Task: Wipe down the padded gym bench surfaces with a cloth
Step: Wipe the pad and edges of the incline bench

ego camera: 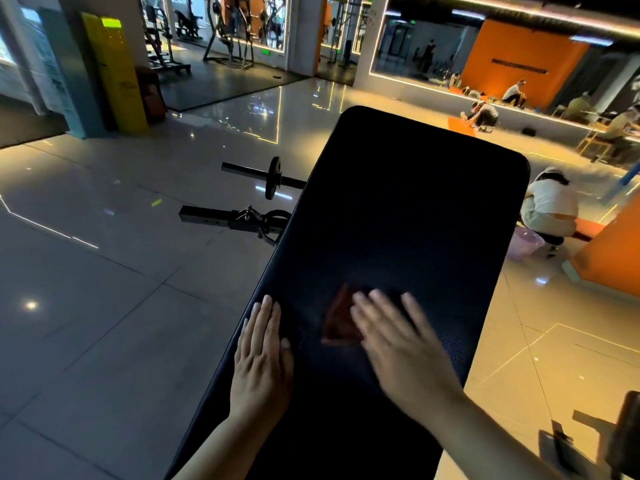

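A long black padded bench runs away from me, tilted up toward its far end. My left hand lies flat, fingers together, on the pad's left edge. My right hand is blurred and pressed flat with spread fingers on a dark red cloth in the lower middle of the pad. Only the cloth's left part shows; the rest is under my palm.
A black weight plate on a bar and a black frame arm stick out left of the bench. A person in white crouches at the right beside an orange block. More people sit farther back. Black equipment stands at lower right.
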Available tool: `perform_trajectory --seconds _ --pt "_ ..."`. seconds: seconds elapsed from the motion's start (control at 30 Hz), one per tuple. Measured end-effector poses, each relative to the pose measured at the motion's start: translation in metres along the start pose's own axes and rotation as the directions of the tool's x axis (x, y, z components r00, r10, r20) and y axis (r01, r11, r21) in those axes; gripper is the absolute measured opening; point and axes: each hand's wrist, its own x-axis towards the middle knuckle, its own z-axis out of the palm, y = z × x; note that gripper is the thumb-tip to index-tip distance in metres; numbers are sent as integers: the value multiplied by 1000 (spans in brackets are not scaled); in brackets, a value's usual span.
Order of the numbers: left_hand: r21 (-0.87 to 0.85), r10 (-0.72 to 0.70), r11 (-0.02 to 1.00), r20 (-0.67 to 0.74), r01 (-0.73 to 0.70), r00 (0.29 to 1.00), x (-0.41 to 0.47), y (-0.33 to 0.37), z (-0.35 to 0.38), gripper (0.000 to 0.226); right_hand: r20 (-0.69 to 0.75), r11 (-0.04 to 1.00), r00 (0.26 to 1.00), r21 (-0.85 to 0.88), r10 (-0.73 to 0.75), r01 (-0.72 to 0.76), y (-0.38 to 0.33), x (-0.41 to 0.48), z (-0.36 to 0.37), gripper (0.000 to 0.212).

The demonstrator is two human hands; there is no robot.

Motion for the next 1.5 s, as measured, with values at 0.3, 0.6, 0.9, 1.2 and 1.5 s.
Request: perform_trajectory --seconds 0.3,0.6,0.9,1.2,1.5 --pt "-19 42 999 36 -41 998 1 -5 -4 57 36 983 999 183 6 -12 -51 11 11 65" --pt "-67 107 993 98 -100 989 -5 -28 -14 67 58 970 976 110 210 -215 -35 45 -5 81" --pt "-147 87 986 76 -75 993 -21 -33 -18 84 127 992 988 110 -84 70 -15 34 -3 76" --pt "-196 103 976 29 -96 994 -25 -38 -18 69 160 948 942 171 -296 269 -50 17 6 67" --pt "-193 105 977 45 -95 993 -28 -37 -20 63 89 978 984 151 -156 142 -79 49 19 67"
